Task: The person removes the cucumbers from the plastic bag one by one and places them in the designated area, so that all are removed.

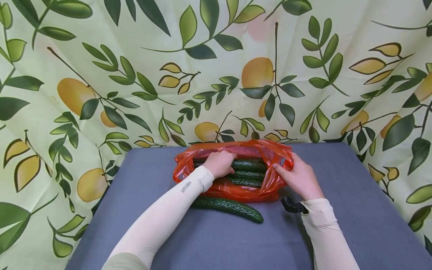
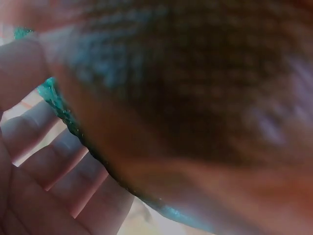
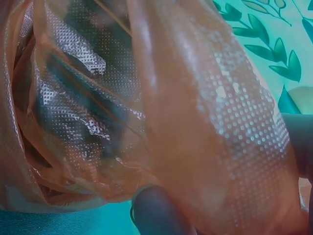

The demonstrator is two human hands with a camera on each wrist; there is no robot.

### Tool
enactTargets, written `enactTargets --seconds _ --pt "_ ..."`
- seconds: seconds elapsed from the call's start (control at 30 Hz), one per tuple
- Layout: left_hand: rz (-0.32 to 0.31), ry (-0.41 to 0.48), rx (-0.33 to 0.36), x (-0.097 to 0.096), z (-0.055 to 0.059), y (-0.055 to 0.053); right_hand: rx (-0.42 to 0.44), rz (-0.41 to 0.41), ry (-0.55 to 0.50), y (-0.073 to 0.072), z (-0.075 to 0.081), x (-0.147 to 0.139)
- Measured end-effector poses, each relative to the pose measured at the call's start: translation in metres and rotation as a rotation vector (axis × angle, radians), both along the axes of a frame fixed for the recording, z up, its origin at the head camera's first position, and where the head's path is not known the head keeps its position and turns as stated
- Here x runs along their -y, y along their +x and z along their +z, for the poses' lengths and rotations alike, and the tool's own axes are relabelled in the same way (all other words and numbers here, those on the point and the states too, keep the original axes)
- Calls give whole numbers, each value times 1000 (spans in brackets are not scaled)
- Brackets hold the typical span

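Note:
A red plastic bag (image 1: 233, 195) lies on its side with its mouth spread, and several dark green cucumbers (image 1: 249, 174) show inside. My left hand (image 1: 218, 163) reaches into the mouth and grips a cucumber (image 2: 73, 125), its fingers passing behind it in the left wrist view; blurred red plastic hides much there. At the bag's right side, my right hand (image 1: 302, 178) holds the rim between thumb and fingers. The right wrist view shows the stretched plastic (image 3: 215, 122) with cucumbers dimly visible through it. One loose cucumber (image 1: 229, 208) lies in front of the bag.
A grey-blue cloth (image 1: 152, 168) covers the table. Behind and beside it hangs a curtain (image 1: 216, 101) printed with leaves and fruit. A black strap (image 1: 293, 205) sits at my right wrist.

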State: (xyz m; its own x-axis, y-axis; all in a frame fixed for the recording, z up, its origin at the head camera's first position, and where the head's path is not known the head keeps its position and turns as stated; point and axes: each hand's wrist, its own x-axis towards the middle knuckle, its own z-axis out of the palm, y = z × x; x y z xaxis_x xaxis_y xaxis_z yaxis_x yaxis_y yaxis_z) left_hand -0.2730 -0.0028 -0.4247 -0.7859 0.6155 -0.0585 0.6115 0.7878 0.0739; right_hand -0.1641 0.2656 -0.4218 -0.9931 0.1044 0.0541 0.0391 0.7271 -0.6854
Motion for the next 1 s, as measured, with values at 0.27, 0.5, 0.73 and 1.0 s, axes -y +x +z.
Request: enactTargets --seconds 0.27,0.5,0.73,1.0 --pt "8 3 5 0 1 2 6 -4 1 0 0 -1" --pt "-6 -33 -65 -1 -3 4 15 -1 -7 -1 1 -1" --pt "4 -32 -92 3 -3 7 8 0 -6 -1 2 0" --pt "17 90 -47 14 6 12 19 2 -3 -1 1 0"
